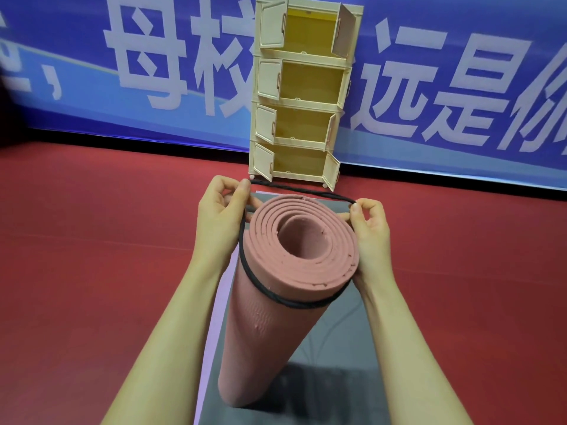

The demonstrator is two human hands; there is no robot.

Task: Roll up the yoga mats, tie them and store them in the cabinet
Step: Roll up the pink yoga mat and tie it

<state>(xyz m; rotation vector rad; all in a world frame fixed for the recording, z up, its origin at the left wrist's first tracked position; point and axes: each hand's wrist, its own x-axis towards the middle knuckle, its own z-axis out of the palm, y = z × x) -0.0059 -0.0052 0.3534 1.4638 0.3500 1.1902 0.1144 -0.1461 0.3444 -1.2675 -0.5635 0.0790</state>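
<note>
A sports hall or school gym: a red sports floor point(92, 240) runs to a wall hung with a big blue banner point(445, 72) in large white Chinese characters, a cream cabinet point(302, 96) with open doors stands before it, and mats point(352, 348) lie flat underfoot

rolled mat point(276, 317) upright on a flat mat point(337, 348)
cabinet point(302, 96) stands behind; 2 hands flank the roll's top.
</note>
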